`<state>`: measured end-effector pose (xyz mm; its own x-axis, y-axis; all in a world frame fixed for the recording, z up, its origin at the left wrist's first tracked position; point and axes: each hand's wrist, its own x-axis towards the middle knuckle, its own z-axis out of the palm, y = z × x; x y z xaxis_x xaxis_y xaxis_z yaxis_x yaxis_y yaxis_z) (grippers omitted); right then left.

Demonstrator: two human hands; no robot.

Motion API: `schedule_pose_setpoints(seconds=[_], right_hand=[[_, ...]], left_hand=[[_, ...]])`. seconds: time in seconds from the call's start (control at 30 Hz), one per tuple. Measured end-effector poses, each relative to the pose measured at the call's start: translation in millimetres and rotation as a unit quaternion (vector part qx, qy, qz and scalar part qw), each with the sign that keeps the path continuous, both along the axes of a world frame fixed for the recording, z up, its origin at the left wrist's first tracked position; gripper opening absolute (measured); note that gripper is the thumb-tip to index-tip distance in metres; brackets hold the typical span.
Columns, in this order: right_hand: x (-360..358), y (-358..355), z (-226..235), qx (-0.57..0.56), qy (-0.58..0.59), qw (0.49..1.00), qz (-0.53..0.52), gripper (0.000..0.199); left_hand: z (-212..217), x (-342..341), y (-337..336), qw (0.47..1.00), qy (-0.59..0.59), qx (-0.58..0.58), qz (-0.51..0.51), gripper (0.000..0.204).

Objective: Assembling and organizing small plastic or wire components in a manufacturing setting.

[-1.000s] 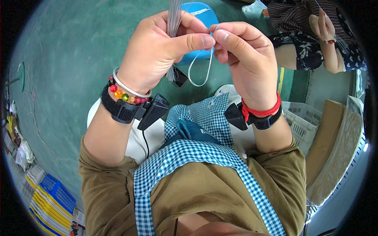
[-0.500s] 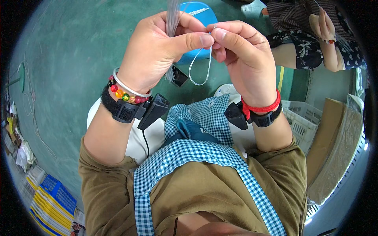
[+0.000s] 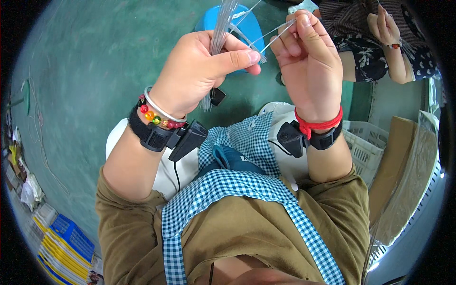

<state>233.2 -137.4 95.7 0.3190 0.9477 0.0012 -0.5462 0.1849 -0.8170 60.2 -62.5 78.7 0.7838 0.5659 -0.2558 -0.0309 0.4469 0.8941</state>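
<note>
Thumb and forefinger of the left hand [image 3: 197, 69] pinch a thin pale strand [image 3: 278, 36], which runs in two lines up to the right hand [image 3: 311, 71], whose thumb and forefinger close on it at their tips. The left fingers also clasp a bundle of fine grey strands [image 3: 223, 23], its ends sticking out above and below that hand. Behind it, a blue rounded object [image 3: 251, 31] stands on the green floor [image 3: 104, 95]. A white crate [image 3: 363, 137] sits by the floor's right edge, a blue basket [image 3: 71, 231] by its left.
</note>
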Motion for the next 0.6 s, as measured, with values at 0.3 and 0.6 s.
schedule_pose_setpoints(seconds=[0.3,0.6], right_hand=[[10.3,1.0,-7.1,-0.006,0.093,0.996,-0.005,0.016],[-5.6,0.6,-10.6,-0.054,0.077,0.994,-0.047,0.018]], left_hand=[[-13.3,13.6,-17.8,0.980,0.064,0.188,0.022,0.015],[-11.8,10.8,-18.4,0.914,0.116,0.354,0.158,0.016]])
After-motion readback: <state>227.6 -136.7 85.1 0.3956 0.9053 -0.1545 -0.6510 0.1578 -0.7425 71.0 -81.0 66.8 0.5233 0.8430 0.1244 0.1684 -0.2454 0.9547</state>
